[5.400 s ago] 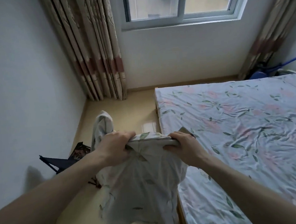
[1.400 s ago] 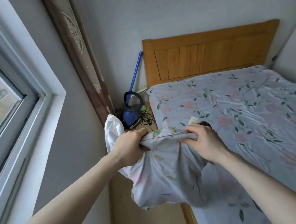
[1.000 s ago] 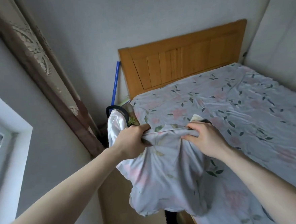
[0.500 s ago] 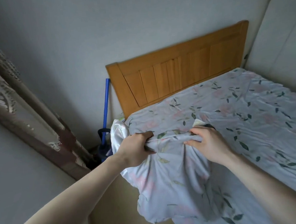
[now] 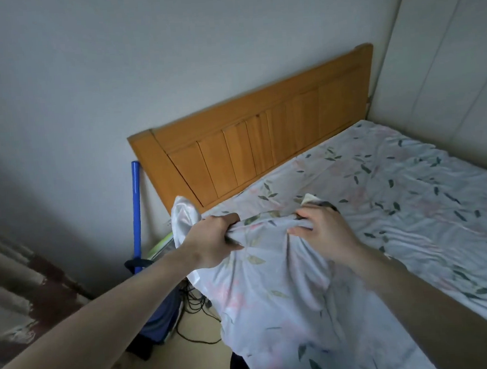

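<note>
Head view: a pale blue floral-print fabric cover (image 5: 273, 297), likely a pillowcase, hangs off the near-left corner of the bed. Its top hem is bunched between both hands and the body drapes down past the mattress edge. We can't tell if its lower part touches the matching floral bed sheet (image 5: 410, 201).

Handling, as we judge it: light, limp, a bit slick, with a satiny white fold showing at the left corner. It isn't fragile, but it sags wherever unsupported. Best hold is on the top hem near both corners, hands spread apart.

Left hand (image 5: 214, 241): a fist wrapped round a gathered wad of hem. Right hand (image 5: 323, 233): fingers curled, pinching the hem. The hands are near each other with a short span of cloth between.

Around: an orange-brown slatted wooden headboard (image 5: 262, 142), a blue pole (image 5: 137, 209) just beside it against the wall, and a white wardrobe (image 5: 443, 55) on the right.
</note>
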A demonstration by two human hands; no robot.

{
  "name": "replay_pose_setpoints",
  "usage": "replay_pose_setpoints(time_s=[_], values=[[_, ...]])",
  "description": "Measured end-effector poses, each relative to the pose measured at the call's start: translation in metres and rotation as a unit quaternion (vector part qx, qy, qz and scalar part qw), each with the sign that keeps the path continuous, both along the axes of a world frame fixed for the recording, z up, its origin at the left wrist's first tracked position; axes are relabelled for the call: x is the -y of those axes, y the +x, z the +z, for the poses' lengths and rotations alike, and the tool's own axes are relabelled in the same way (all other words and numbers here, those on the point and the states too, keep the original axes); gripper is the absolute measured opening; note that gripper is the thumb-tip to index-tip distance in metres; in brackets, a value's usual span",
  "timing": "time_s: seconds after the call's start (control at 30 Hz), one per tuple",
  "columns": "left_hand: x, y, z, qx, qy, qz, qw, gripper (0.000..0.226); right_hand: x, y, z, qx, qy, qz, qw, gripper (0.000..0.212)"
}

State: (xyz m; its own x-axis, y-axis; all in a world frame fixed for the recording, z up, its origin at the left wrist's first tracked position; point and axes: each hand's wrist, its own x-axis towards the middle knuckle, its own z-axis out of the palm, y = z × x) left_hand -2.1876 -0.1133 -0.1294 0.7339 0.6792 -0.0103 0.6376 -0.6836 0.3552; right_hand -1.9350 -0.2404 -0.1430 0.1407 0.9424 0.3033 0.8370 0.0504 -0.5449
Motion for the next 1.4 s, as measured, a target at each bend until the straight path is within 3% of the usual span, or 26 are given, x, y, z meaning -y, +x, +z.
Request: replay_pose_setpoints(time_s=[0.23,0.4,0.47,0.57,0.7,0.83,0.97,1.07,1.13,1.23,1.37,1.4], values=[[-0.134,0.04,-0.044,-0.007,-0.069,-0.023,0.997,0.025,-0.123,0.031,-0.045,-0.009,-0.088,-0.05,0.995,0.011],[-0.222,0.064,-0.077,0.034,-0.158,0.0,0.987,0.024,-0.217,0.046,-0.051,-0.006,-0.122,-0.082,0.989,0.032],[-0.251,0.07,-0.087,0.065,-0.19,0.018,0.979,0.025,-0.25,0.053,-0.053,0.001,-0.137,-0.087,0.987,0.015],[-0.292,0.075,-0.107,0.098,-0.225,0.05,0.968,0.025,-0.298,0.06,-0.06,-0.008,-0.143,-0.087,0.986,0.006],[-0.335,0.07,-0.162,0.086,-0.267,0.107,0.954,0.023,-0.338,0.049,-0.091,-0.067,-0.134,-0.136,0.979,0.044],[-0.373,0.04,-0.239,0.037,-0.281,0.208,0.936,0.026,-0.335,0.021,-0.169,-0.161,-0.227,-0.242,0.93,0.07],[-0.41,0.001,-0.318,0.003,-0.271,0.301,0.914,0.04,-0.294,-0.003,-0.281,-0.291,-0.41,-0.3,0.811,0.076],[-0.431,-0.017,-0.364,-0.014,-0.288,0.299,0.91,0.068,-0.261,-0.009,-0.361,-0.307,-0.512,-0.314,0.738,0.08],[-0.442,-0.026,-0.391,-0.009,-0.315,0.326,0.892,0.081,-0.248,-0.006,-0.403,-0.296,-0.534,-0.314,0.727,0.076],[-0.456,-0.036,-0.433,-0.034,-0.313,0.356,0.88,0.091,-0.238,0.001,-0.458,-0.276,-0.521,-0.302,0.749,0.081],[-0.468,-0.044,-0.477,-0.064,-0.261,0.354,0.896,0.103,-0.26,0.003,-0.487,-0.37,-0.44,-0.329,0.749,0.062],[-0.471,-0.045,-0.493,-0.073,-0.248,0.337,0.905,0.104,-0.263,0.003,-0.498,-0.388,-0.427,-0.347,0.74,0.07]])
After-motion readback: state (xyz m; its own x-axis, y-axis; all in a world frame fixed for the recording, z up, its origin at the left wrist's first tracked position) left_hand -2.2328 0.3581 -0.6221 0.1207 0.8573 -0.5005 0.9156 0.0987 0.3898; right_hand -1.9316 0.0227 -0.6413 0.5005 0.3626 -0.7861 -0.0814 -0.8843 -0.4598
